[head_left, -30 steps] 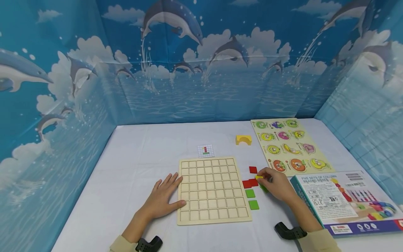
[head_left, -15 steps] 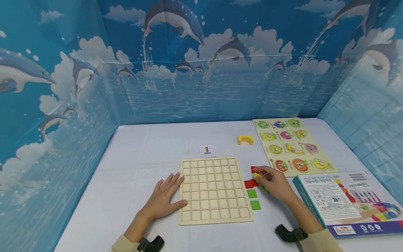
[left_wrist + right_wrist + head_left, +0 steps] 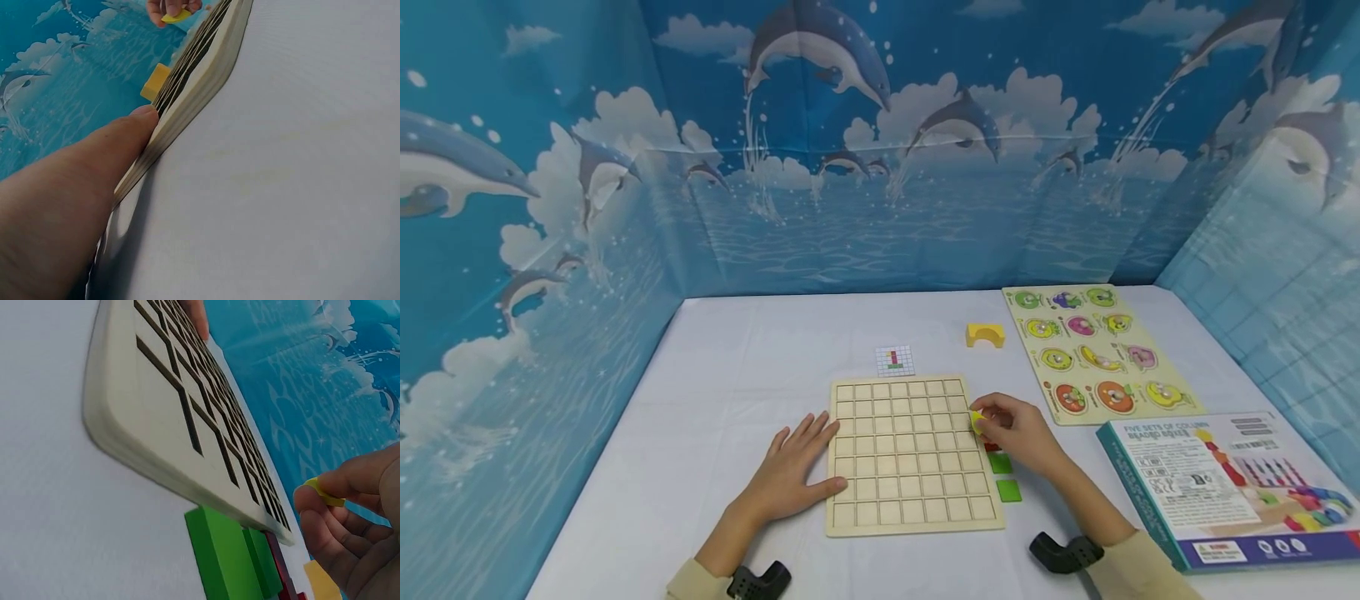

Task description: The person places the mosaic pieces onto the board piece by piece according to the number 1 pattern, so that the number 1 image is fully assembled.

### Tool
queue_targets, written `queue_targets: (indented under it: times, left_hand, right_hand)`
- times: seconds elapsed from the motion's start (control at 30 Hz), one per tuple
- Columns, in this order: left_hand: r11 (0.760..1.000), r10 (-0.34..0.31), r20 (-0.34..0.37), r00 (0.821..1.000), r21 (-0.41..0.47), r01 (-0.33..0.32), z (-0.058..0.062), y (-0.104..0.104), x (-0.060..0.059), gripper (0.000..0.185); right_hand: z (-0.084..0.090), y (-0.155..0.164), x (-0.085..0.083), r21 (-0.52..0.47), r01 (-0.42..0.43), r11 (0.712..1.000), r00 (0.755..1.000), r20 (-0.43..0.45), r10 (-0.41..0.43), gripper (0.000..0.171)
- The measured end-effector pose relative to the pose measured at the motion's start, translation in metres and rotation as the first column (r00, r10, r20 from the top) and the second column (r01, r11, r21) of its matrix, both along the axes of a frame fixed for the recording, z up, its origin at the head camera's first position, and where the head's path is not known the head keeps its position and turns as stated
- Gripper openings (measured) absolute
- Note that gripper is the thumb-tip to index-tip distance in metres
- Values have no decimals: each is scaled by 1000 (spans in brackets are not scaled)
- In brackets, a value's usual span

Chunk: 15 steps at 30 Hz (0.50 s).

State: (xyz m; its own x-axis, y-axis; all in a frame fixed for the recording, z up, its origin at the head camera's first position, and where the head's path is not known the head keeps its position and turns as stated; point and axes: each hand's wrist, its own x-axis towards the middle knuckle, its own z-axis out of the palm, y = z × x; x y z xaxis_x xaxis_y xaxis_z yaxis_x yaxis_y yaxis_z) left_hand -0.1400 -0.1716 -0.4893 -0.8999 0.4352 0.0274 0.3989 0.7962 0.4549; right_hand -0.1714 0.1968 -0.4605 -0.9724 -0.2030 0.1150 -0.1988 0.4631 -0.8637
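A pale wooden grid board (image 3: 910, 454) lies on the white table. My left hand (image 3: 793, 475) rests flat at its left edge, fingers straight and thumb against the board's side (image 3: 187, 81). My right hand (image 3: 1011, 429) pinches a small yellow square tile (image 3: 977, 422) at the board's right edge; the yellow tile (image 3: 325, 492) sits between thumb and fingertip. Two green tiles (image 3: 1004, 477) and a red tile (image 3: 992, 447) lie just right of the board, partly under the hand. The green tiles (image 3: 228, 556) sit beside the board's corner.
A small pattern card (image 3: 893, 360) lies behind the board. A yellow arch block (image 3: 985, 334) and a fruit peg puzzle (image 3: 1093, 352) are at the back right. A printed toy box (image 3: 1232, 483) lies at the front right. Dolphin-print walls enclose the table.
My right hand has lifted the yellow tile from the loose tiles and carried it left to the board's right edge. The left hand has stayed in place.
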Motion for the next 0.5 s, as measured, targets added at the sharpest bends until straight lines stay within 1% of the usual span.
queue_targets:
  times: [0.2,0.3,0.43,0.5]
  left_hand:
    - [1000,-2,-1,1000,-2,2,-1,0,-1,87]
    - [1000,-2,-3,1000,-4,2,-1,0,-1,87]
    - [1000,-1,-4,1000,-4,1,0,0,0,87]
    - [1000,-2,-3,1000,-3,2,0,0,0,87]
  right_hand:
    - [-1,-14,-4,-61,-34,998,999,16,35,17]
    - [-1,-19,-6,-101,-62,993,998,15,64,18]
    - [0,-27,-7,-159,-85,984,995,37,92,21]
    - [0,-31,-8,-169,-87,982,994,45,96,22]
